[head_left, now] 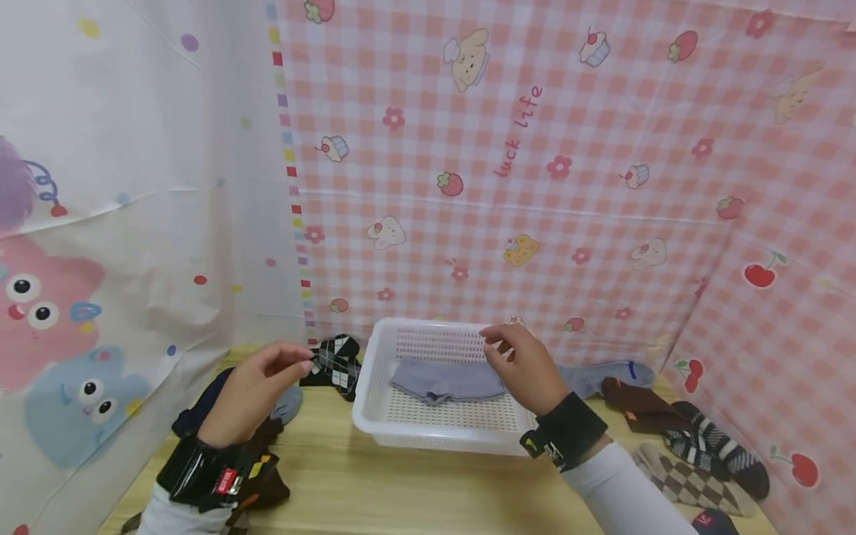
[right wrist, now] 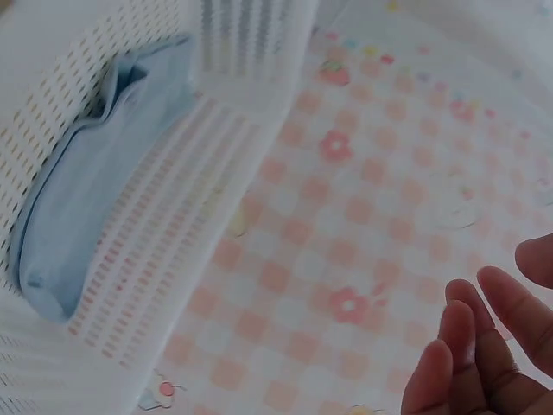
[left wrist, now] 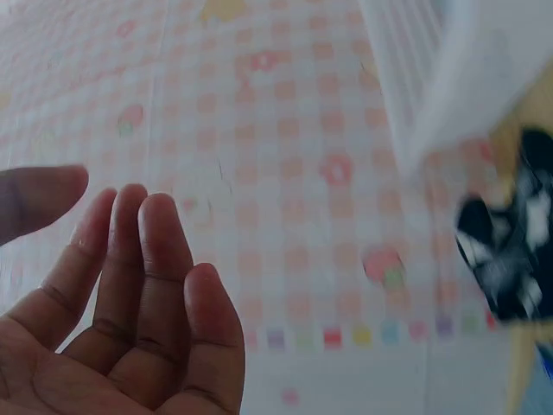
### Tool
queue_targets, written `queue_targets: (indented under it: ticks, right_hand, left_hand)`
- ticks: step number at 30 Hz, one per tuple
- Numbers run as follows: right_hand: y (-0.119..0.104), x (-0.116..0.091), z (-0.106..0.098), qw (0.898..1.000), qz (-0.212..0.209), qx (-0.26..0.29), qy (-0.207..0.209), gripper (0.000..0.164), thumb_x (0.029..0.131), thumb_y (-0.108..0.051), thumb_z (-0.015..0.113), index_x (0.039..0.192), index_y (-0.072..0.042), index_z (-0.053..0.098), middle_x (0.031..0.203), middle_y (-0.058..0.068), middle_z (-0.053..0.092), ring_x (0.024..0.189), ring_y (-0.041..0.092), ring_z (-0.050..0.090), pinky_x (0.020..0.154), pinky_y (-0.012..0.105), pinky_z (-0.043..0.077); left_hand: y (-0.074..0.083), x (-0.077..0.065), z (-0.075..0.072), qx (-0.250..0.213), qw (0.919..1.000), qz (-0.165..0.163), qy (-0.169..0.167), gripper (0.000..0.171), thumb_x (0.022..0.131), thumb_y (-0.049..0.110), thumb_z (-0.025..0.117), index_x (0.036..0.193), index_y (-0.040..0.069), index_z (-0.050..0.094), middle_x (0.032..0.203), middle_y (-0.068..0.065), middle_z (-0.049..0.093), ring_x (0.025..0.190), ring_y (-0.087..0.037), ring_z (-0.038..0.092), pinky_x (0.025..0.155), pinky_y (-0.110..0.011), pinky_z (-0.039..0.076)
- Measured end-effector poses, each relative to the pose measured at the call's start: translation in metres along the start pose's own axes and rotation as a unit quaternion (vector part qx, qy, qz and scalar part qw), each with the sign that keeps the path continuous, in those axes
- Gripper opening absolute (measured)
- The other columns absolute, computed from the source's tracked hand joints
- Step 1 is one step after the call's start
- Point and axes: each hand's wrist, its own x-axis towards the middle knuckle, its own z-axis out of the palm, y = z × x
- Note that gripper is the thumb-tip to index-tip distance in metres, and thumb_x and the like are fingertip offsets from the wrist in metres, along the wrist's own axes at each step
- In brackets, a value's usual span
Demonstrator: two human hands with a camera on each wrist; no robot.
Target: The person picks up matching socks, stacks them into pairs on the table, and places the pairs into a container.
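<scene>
Left of the white basket (head_left: 441,440), left hand (head_left: 257,388); near its right end, right hand (head_left: 527,369); fingers (left wrist: 164,238) loosely curved, thumbs apart; table (head_left: 374,490) beneath, checked cloth (head_left: 428,148) behind.

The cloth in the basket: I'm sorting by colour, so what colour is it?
The cloth is greyish blue, best seen in the right wrist view.

The basket (head_left: 448,440) is white, the cloth (head_left: 444,380) greyish-blue. I see a black-and-white argyle sock (head_left: 337,364), a brown-and-beige checked sock (head_left: 698,479), pink-and-white gingham sheeting (head_left: 414,163).
</scene>
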Motion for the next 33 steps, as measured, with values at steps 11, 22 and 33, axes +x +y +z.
queue_targets:
  ticks: [11, 22, 33]
  right_hand:
    - [-0.019, -0.053, -0.006, 1.000, -0.009, 0.017, -0.010, 0.023, 0.095, -0.019, 0.062, 0.117, -0.021, 0.065, 0.099, -0.008, 0.062, 0.079, 0.002, 0.049, 0.070, 0.023, 0.047]
    - [-0.015, -0.098, 0.005, 0.996, 0.031, 0.054, -0.068, 0.020, 0.095, -0.022, 0.061, 0.115, -0.025, 0.064, 0.097, -0.010, 0.060, 0.077, 0.000, 0.048, 0.069, 0.023, 0.046]
    - [-0.002, -0.127, 0.023, 0.991, 0.030, 0.090, -0.092, 0.016, 0.096, -0.024, 0.060, 0.110, -0.021, 0.066, 0.092, -0.008, 0.062, 0.070, -0.002, 0.047, 0.062, 0.020, 0.045]
  left_hand:
    - [-0.050, -0.052, -0.047, 0.071, 0.9952, -0.059, 0.033, 0.044, 0.097, 0.042, 0.055, 0.126, 0.009, 0.057, 0.107, 0.005, 0.065, 0.086, 0.009, 0.057, 0.074, -0.019, 0.050]
    - [-0.101, -0.068, -0.080, 0.208, 0.9539, -0.200, -0.082, 0.074, 0.091, 0.055, 0.057, 0.138, -0.002, 0.047, 0.139, -0.030, 0.048, 0.122, -0.050, 0.046, 0.082, -0.052, 0.049]
    - [-0.144, -0.082, -0.077, 0.213, 0.9251, -0.270, -0.161, 0.074, 0.086, 0.046, 0.068, 0.129, -0.012, 0.049, 0.124, -0.036, 0.055, 0.109, -0.049, 0.056, 0.082, -0.049, 0.051]
